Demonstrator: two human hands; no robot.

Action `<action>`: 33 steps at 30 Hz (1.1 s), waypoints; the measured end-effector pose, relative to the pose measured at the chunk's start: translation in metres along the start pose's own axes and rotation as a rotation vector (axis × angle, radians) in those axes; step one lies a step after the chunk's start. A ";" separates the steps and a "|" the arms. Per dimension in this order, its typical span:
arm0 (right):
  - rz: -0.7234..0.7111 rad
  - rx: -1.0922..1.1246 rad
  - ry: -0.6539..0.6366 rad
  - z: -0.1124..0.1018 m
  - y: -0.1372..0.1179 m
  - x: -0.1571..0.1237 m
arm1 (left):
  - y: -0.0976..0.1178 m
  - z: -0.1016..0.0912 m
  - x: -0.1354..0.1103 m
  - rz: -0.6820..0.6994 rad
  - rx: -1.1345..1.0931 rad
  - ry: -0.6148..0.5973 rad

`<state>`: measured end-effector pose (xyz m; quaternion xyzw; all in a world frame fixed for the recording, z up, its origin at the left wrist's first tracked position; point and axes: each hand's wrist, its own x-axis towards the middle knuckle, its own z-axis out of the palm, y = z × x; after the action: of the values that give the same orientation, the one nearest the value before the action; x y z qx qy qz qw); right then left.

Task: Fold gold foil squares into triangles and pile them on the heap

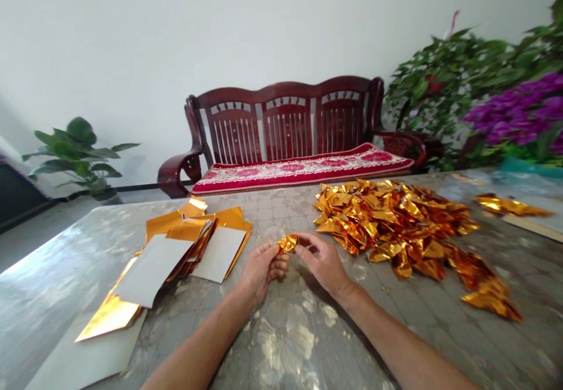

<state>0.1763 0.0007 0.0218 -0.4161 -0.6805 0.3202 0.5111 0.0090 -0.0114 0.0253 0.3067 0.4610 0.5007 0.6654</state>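
"Where's that little fold of gold foil point(288, 243) sitting?"

"Up in the air, just left of the heap of folded gold foil pieces point(391, 226), pinched between both hands."

"So the grip's closed?"

"Closed on both sides. The left hand point(264, 270) curls round one end, and the right hand point(323, 264) presses its fingertips point(300, 248) on the other. Neither hand is apart from the foil."

"What's the worry from here?"

"Foil that thin could tear at a crease if those hands pull against each other. A slack pinch could drop it onto the glossy tabletop point(281, 343), where it might slide."

"And that stack of white-backed gold sheets point(193, 249), left of the heap?"

"It's loose and fanned out. A careless elbow or a draught could scatter it, and the sheets near the table edge look likeliest to go. The grey board point(88, 349) under them pokes out too."

"The heap itself?"

"It's light and slippery. One knock from the right wrist could spill pieces towards the gold strip point(512, 204) to its right, or send them off the table towards the red wooden bench point(285, 126) beyond it"
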 end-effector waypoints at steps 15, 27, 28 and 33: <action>0.036 -0.050 0.071 0.003 0.002 -0.003 | -0.011 0.001 0.004 0.135 0.451 -0.057; 0.076 -0.042 0.064 0.005 0.003 -0.005 | -0.002 0.005 -0.008 0.374 1.545 0.153; 0.084 -0.034 0.060 0.005 0.003 -0.005 | -0.002 0.006 -0.009 0.378 1.551 0.160; 0.125 0.006 0.050 0.007 0.007 -0.003 | -0.006 0.002 -0.006 0.567 1.371 0.280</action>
<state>0.1716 0.0008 0.0121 -0.4643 -0.6393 0.3431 0.5079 0.0122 -0.0188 0.0225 0.6923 0.6530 0.2879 0.1065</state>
